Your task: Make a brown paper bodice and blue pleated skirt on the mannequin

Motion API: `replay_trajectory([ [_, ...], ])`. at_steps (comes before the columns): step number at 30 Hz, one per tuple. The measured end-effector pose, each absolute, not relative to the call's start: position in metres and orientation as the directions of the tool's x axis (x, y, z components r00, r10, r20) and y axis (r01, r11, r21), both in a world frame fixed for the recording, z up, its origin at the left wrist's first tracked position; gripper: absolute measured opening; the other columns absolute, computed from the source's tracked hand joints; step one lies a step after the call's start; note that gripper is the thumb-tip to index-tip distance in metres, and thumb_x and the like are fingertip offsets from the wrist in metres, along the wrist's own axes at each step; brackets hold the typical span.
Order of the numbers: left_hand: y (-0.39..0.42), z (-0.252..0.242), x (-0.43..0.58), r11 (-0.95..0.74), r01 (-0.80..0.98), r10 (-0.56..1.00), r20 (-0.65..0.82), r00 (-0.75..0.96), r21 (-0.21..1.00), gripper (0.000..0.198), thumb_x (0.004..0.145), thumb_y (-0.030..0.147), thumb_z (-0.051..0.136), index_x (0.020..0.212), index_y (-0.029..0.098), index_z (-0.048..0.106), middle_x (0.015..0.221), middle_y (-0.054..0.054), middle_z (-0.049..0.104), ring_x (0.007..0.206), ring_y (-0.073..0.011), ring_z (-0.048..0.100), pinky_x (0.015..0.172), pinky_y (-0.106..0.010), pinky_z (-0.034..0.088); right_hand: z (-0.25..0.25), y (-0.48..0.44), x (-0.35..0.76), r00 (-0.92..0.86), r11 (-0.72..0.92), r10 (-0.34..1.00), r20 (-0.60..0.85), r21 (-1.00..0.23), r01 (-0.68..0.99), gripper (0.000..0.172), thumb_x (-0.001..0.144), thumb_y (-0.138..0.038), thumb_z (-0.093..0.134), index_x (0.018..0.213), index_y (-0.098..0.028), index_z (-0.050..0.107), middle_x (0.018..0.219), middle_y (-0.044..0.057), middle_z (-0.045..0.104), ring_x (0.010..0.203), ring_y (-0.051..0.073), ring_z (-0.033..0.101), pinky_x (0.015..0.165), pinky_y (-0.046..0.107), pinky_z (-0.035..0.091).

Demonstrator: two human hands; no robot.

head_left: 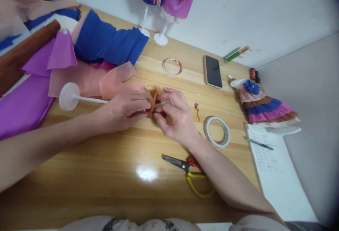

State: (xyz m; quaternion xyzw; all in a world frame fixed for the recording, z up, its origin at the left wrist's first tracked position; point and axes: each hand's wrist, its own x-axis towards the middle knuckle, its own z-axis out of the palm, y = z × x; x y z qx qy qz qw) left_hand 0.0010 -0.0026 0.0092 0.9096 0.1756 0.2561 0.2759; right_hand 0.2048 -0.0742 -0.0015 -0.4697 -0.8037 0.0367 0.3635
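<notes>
A small piece of brown crepe paper (153, 101) is pinched between my two hands above the middle of the table. My left hand (123, 109) is closed on its left side. The rod of a white stand (90, 99) runs under that hand, its round base pointing left. My right hand (178, 116) grips the paper's right edge between thumb and fingers. A bit of something white shows by the right fingertips, mostly covered. Whatever the paper surrounds is hidden by my fingers.
Coloured crepe paper, including a blue piece (106, 42), is heaped at left. Scissors (185, 167) lie beneath my right forearm, near a tape roll (217, 132). Beyond are a smaller roll (172, 66), a phone (212, 71) and paper-dressed stands. A layered dress figure (267, 105) and notebook (278, 174) occupy the right.
</notes>
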Motion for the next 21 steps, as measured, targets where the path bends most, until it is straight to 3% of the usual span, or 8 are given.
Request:
replay_trajectory([
  [3, -0.003, 0.009, -0.003, -0.83, 0.058, 0.361, 0.455, 0.814, 0.555, 0.02, 0.096, 0.013, 0.047, 0.087, 0.019, 0.064, 0.095, -0.01, 0.075, 0.09, -0.0176, 0.068, 0.082, -0.036, 0.058, -0.001, -0.074, 0.205, -0.295, 0.569, 0.772, 0.563, -0.405, 0.716, 0.009, 0.082, -0.013, 0.06, 0.078, -0.019, 0.066, 0.099, 0.011, 0.065, 0.116, 0.031, 0.058, 0.098, 0.054, 0.052],
  [8, 0.001, 0.003, -0.007, -0.905, -0.004, 0.258, 0.554, 0.792, 0.426, 0.019, 0.095, 0.009, 0.048, 0.093, 0.019, 0.064, 0.095, -0.007, 0.077, 0.099, -0.0172, 0.07, 0.09, -0.034, 0.059, 0.0, -0.075, 0.206, -0.267, 0.544, 0.805, 0.529, -0.48, 0.688, 0.011, 0.083, -0.014, 0.06, 0.079, -0.02, 0.068, 0.107, 0.011, 0.067, 0.119, 0.029, 0.059, 0.1, 0.054, 0.051],
  [13, 0.004, -0.002, -0.006, -0.934, -0.078, 0.168, 0.621, 0.765, 0.349, 0.022, 0.095, 0.007, 0.046, 0.092, 0.019, 0.064, 0.096, -0.005, 0.078, 0.1, -0.0155, 0.072, 0.096, -0.03, 0.058, -0.001, -0.073, 0.209, -0.186, 0.436, 0.89, 0.415, -0.664, 0.607, 0.012, 0.083, -0.016, 0.062, 0.077, -0.02, 0.071, 0.116, 0.012, 0.07, 0.12, 0.028, 0.061, 0.102, 0.052, 0.049],
  [21, 0.004, -0.005, -0.007, -0.957, -0.053, 0.155, 0.66, 0.735, 0.284, 0.014, 0.093, 0.008, 0.051, 0.092, 0.016, 0.062, 0.092, -0.006, 0.078, 0.099, -0.0174, 0.072, 0.095, -0.027, 0.058, -0.003, -0.07, 0.213, -0.052, 0.195, 0.981, 0.188, -0.943, 0.27, 0.009, 0.082, -0.026, 0.07, 0.077, -0.024, 0.077, 0.11, 0.008, 0.073, 0.105, 0.024, 0.068, 0.09, 0.042, 0.054],
])
